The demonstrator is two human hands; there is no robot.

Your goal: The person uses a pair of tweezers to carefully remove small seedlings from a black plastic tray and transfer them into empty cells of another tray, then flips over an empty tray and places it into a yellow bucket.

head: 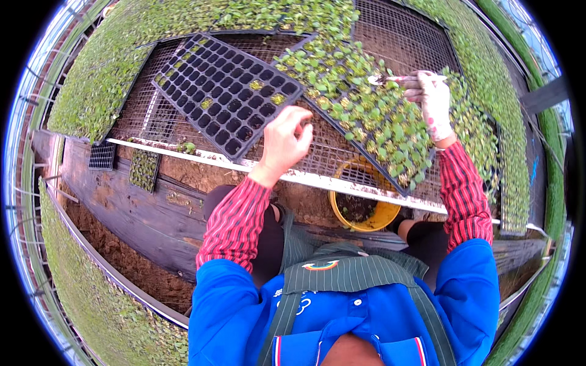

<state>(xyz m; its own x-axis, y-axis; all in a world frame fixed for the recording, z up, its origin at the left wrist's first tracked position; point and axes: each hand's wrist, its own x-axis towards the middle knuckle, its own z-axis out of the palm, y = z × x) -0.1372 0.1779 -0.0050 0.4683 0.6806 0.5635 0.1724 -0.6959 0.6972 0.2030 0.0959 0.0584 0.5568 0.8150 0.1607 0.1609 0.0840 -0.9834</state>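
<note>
My bare left hand [287,135] hovers by the lower right corner of a black plastic plug tray [229,94], its fingers curled with a gap to the thumb; I see nothing in it. Most cells of that tray look dark, while several hold small yellow-green plugs. My right hand [428,100], in a stained white glove, is closed around a small tool with a pale handle. The tool's rounded tip [376,80] points left and bears dark soil. Below that hand lies a slanted tray of leafy seedlings [366,110], to the right of the plug tray.
Metal mesh of the bench [320,142] shows between the trays, bordered by a white front rail [320,180]. A yellow bucket [336,210] with dark soil stands under the rail. Two small trays [144,170] lie on black ground sheeting at left. Dense seedling trays [91,91] surround the work area.
</note>
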